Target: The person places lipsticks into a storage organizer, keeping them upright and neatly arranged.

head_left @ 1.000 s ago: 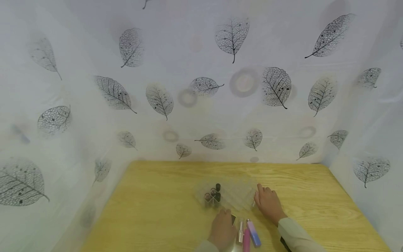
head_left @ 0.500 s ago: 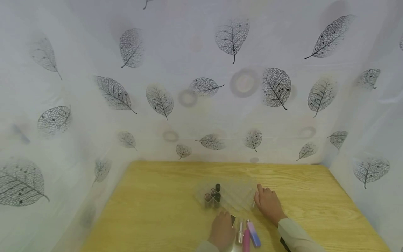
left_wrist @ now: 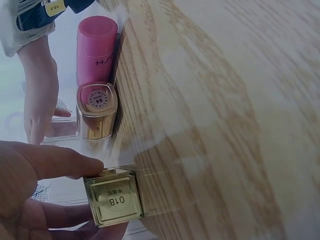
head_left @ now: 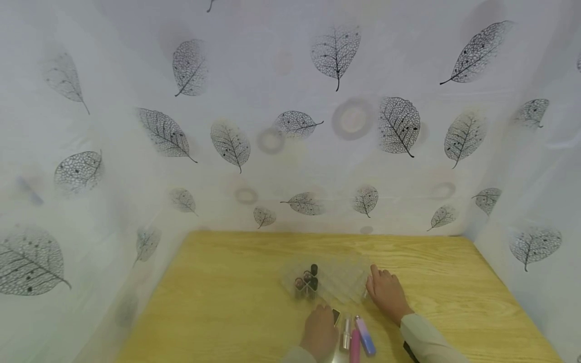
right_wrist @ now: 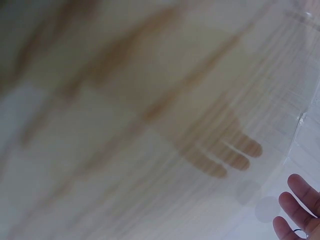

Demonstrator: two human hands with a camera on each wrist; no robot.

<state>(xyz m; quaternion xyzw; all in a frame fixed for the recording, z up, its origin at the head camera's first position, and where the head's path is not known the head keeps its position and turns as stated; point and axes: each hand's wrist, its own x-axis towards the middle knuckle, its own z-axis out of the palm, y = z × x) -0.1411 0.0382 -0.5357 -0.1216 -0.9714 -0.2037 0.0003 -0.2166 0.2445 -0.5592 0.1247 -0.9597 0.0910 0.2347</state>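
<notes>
My left hand [head_left: 319,330] pinches a square lipstick tube [left_wrist: 116,199] between thumb and fingers, low over the wooden table; its gold end, marked 01B, faces the left wrist camera. Ahead of it lies a clear organizer [head_left: 342,280] with a diamond grid. Several dark-capped lipsticks [head_left: 313,284] stand in its left end. At the organizer's right end is my right hand [head_left: 389,292], fingertips right at the edge. In the right wrist view its fingers [right_wrist: 299,210] are extended and spread, holding nothing visible.
Right of my left hand lie a gold-and-clear lipstick [head_left: 346,334], a pink tube [head_left: 355,347] and a pink-to-blue tube [head_left: 365,337]. A dark strap [head_left: 410,351] shows by the right sleeve. A leaf-patterned curtain [head_left: 290,166] encloses the wooden table [head_left: 218,302].
The left hand shifts very slightly, and the lipstick tube stays in its grip. My right hand stays at the organizer's right end.
</notes>
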